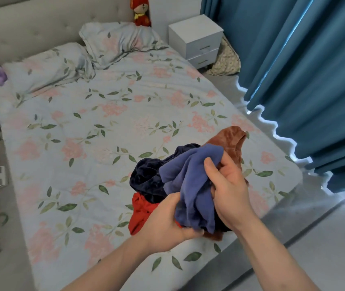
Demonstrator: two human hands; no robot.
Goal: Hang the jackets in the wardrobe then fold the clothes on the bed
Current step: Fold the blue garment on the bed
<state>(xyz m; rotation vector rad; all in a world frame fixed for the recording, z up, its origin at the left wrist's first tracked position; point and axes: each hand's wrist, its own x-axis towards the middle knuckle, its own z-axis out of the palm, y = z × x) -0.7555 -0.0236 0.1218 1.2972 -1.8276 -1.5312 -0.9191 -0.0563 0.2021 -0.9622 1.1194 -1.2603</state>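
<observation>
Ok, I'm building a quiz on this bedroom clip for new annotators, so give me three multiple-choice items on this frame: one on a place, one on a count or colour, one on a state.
1. Where does the white nightstand stand?
A. at the foot of the bed
B. beside the head of the bed, near the blue curtain
C. on the bed

2. How many pillows lie on the bed?
A. one
B. two
C. four

3. How are the hands on the blue garment?
A. both grip it
B. only the left grips it
C. neither touches it

Answers:
1 B, it sits between the headboard corner and the blue curtain.
2 B, two floral pillows rest by the headboard.
3 A, the left hand and the right hand both curl round the cloth.
</observation>
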